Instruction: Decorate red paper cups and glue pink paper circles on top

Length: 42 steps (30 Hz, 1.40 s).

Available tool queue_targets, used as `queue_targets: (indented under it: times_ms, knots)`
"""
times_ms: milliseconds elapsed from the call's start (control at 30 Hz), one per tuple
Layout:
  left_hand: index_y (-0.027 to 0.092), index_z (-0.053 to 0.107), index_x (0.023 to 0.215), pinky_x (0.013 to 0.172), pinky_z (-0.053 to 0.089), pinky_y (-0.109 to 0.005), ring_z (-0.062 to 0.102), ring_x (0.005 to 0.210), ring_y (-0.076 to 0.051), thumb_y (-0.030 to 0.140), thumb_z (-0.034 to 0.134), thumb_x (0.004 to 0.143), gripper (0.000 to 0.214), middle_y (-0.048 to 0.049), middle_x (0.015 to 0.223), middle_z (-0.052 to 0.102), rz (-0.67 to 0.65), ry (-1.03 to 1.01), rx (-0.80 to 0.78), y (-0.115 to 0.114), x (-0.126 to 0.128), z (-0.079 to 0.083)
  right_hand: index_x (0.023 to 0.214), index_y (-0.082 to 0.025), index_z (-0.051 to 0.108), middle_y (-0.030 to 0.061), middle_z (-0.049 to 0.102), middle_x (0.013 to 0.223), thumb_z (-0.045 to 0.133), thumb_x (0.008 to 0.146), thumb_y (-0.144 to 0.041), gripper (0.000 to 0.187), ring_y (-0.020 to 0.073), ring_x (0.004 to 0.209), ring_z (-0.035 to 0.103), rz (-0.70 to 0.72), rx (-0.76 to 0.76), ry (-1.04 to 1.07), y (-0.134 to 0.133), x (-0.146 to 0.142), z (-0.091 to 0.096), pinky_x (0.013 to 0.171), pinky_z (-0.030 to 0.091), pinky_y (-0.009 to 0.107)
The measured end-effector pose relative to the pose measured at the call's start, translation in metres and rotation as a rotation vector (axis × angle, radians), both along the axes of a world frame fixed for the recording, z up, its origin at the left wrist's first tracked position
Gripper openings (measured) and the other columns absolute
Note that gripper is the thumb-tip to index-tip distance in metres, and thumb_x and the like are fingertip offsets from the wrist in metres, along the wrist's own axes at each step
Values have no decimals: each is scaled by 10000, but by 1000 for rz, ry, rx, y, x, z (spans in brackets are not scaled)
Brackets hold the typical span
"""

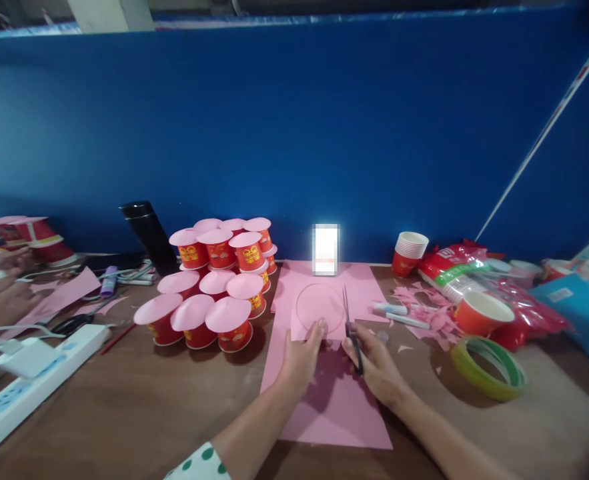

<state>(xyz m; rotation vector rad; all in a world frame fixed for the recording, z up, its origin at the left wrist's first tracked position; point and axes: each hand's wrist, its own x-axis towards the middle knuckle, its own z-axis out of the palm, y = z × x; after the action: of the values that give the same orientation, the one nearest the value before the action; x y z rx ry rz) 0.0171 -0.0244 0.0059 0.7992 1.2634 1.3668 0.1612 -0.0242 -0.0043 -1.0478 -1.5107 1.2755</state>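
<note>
Between thumb and fingers, my left hand (301, 357) grips the lower edge of a pink paper square (319, 310) with a circle drawn on it. My right hand (377, 367) is closed around the handles of black scissors (355, 343), their blades pointing up along the square's right edge. Whether the blades touch the paper I cannot tell. Beneath both hands lie larger pink sheets (331, 420). To the left, red paper cups (235, 339) topped with pink paper discs (228, 313) stand in stacked rows.
A lit phone (325, 250) leans at the wall. Rightward are stacked cups (408, 257), pink scraps (427, 303), markers (399, 315), a tape roll (489, 370) and a red package (454, 263). Leftward are a black flask (149, 233), a power strip (39, 393) and another person's hand (4, 303).
</note>
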Motion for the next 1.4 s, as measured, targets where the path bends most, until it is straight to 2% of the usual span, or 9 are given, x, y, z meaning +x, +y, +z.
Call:
queue_targets:
  times_ms: [233,400,600,1033,1200,1400]
  knots:
    - [130,615,680,553,479,-258,568,544,-147,508,653,684,380,-27,562,591,-76,-1,26,0,2,-1,1070,-208,546,-39,482,673,600,821,-402,321,78,518,435,1,5,10,4,2,-10,434,382,173]
    - [128,627,665,559,482,-253,572,543,-145,504,653,679,378,-25,555,596,-61,21,25,-2,3,2,1122,-209,533,-35,493,672,601,817,-412,372,84,523,441,-16,2,0,5,3,-13,441,401,179]
    - [125,635,684,549,480,-258,580,544,-154,512,675,650,390,-33,568,612,-36,17,15,-5,3,9,1110,-193,550,-21,501,687,616,806,-403,376,102,570,475,-19,-6,9,4,2,-9,467,416,189]
    - [123,639,719,540,470,-264,583,550,-160,512,658,677,392,-27,562,612,-46,32,9,-3,3,4,1088,-197,559,-38,502,650,629,795,-376,351,91,528,455,-23,-6,-5,4,1,-5,460,409,190]
    - [125,638,702,527,464,-247,576,539,-148,496,671,668,374,-23,557,606,-29,30,19,-4,4,8,1085,-191,568,-24,524,671,637,779,-403,379,102,543,481,-37,-9,-6,5,0,-4,451,408,191]
    - [130,628,663,497,448,-244,561,514,-144,494,690,644,370,-23,539,597,-23,12,-6,-6,4,12,1078,-180,582,-36,506,623,643,772,-408,386,85,499,429,-31,5,-4,2,0,1,434,377,184]
